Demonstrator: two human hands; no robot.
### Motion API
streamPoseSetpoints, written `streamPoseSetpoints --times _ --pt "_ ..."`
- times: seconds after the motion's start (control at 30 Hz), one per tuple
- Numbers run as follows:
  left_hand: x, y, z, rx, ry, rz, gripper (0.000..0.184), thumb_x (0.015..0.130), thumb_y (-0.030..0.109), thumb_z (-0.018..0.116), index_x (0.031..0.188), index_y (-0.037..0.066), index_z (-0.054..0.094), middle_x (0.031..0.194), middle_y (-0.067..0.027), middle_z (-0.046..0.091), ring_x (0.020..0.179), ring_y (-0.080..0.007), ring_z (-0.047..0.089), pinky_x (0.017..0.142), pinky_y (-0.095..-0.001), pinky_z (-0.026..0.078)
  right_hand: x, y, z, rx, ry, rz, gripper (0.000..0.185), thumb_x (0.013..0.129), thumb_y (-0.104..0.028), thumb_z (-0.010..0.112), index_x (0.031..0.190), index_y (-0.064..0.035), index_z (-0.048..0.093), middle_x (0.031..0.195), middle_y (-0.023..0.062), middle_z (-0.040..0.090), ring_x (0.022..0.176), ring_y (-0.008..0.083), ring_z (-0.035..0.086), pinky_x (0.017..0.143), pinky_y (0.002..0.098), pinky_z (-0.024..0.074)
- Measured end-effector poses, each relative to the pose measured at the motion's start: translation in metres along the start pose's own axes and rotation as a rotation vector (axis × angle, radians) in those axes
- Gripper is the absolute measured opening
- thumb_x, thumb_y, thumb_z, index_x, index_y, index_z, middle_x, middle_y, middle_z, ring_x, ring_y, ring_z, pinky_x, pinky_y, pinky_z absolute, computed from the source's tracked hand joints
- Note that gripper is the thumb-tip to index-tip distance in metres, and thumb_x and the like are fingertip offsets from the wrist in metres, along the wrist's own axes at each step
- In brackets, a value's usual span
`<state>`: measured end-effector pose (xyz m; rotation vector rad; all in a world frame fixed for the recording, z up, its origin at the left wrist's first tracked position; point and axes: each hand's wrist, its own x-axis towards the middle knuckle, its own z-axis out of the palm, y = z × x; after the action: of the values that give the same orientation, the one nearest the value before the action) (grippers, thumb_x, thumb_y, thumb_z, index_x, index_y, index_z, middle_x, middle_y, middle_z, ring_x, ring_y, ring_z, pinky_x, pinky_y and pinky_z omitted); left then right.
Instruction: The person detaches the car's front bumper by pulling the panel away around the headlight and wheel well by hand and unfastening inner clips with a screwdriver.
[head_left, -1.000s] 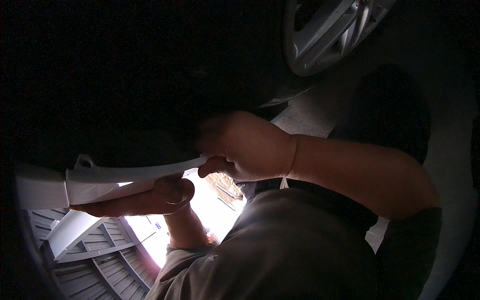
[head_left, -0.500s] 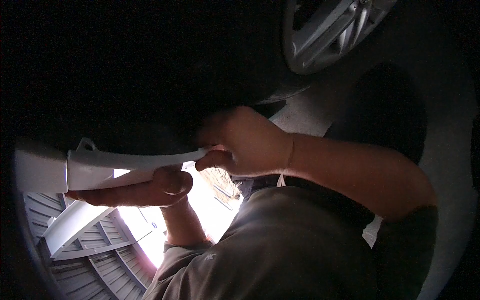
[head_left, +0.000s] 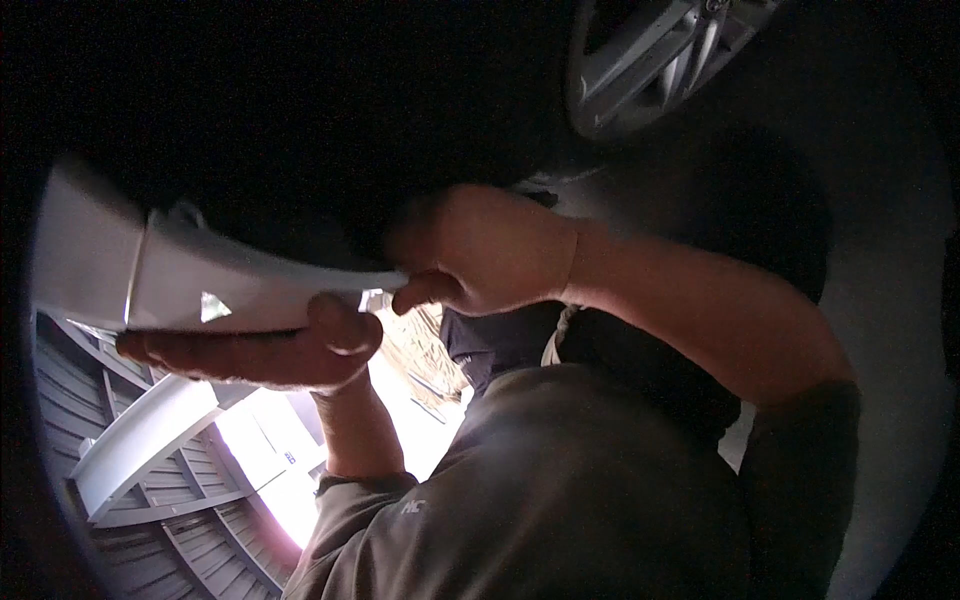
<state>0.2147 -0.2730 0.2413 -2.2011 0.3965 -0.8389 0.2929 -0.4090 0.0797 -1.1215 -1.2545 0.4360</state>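
A pale, curved car body panel (head_left: 255,290) crosses the left of the view, with a narrow seam dividing it from another pale panel (head_left: 85,245) further left. Palm up, my left hand (head_left: 255,355) lies flat along the panel's lower side, its fingers stretched out together. At the panel's right end is my right hand (head_left: 500,245), thumb below and fingers curled round the edge. Those fingertips are lost in deep shadow. A small bright triangular patch shows on the panel above my left hand.
A spoked car wheel (head_left: 665,65) is at the upper right, over grey ground (head_left: 890,330). Black shadow covers the upper left. Below my left hand appear a white beam (head_left: 145,455) and a ribbed metal roof (head_left: 200,500). My torso fills the lower middle.
The panels and both hands sit higher in the view, and more of the panel's face shows. My left hand stays flat against it; my right hand keeps its hold at the end.
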Motion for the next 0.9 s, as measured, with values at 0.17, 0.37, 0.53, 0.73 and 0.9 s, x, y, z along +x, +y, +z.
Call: streamPoseSetpoints --times 0.17,0.37,0.53,0.73,0.9 --pt "-0.004 -0.005 -0.004 0.003 0.033 0.049 0.088 0.105 0.055 0.037 0.164 -0.006 0.013 0.168 -0.0347 0.015 0.156 -0.0514 0.019 0.127 -0.062 0.018 0.001 0.002 -0.007 0.256 -0.094 0.15 0.046 0.087 -0.037 0.082 0.113 -0.0004 0.071 0.099 0.0225 0.075 0.091 0.0366 0.075 0.079 0.0484 0.0587" --pt "-0.01 -0.009 0.002 -0.023 0.051 0.092 0.089 0.105 0.055 0.039 0.165 -0.006 0.013 0.168 -0.0351 0.015 0.155 -0.0521 0.021 0.126 -0.0628 0.019 -0.054 0.073 0.038 -0.273 -0.492 0.643 0.063 0.086 -0.02 0.081 0.136 0.0072 0.056 0.123 0.0265 0.07 0.111 0.0361 0.072 0.1 0.0432 0.0585" --pt "-0.005 -0.009 0.004 -0.079 0.074 0.064 0.092 0.104 0.058 0.043 0.164 -0.005 0.016 0.166 -0.0354 0.019 0.153 -0.0528 0.025 0.124 -0.0641 0.022 -0.056 0.092 0.04 -0.264 -0.388 0.906 0.046 0.089 -0.021 0.072 0.125 0.0056 0.065 0.115 0.0269 0.072 0.108 0.0371 0.072 0.094 0.044 0.0586" --pt "0.0 -0.003 0.018 -0.167 0.083 -0.024 0.095 0.101 0.065 0.048 0.164 -0.002 0.024 0.162 -0.0334 0.03 0.149 -0.0519 0.032 0.121 -0.0622 0.027 -0.053 0.121 0.06 -0.185 -0.085 0.908 0.033 0.09 -0.02 0.064 0.114 0.0018 0.071 0.102 0.0272 0.073 0.095 0.0357 0.073 0.082 0.044 0.0586" --pt "0.017 -0.009 0.034 -0.16 0.179 0.039 0.097 0.097 0.067 0.055 0.161 -0.002 0.032 0.158 -0.0328 0.038 0.144 -0.052 0.037 0.118 -0.062 0.028 -0.052 0.097 0.075 -0.117 0.352 0.99 0.033 0.083 -0.003 0.061 0.114 0.0006 0.072 0.111 0.0259 0.073 0.1 0.0421 0.07 0.085 0.0474 0.0578"
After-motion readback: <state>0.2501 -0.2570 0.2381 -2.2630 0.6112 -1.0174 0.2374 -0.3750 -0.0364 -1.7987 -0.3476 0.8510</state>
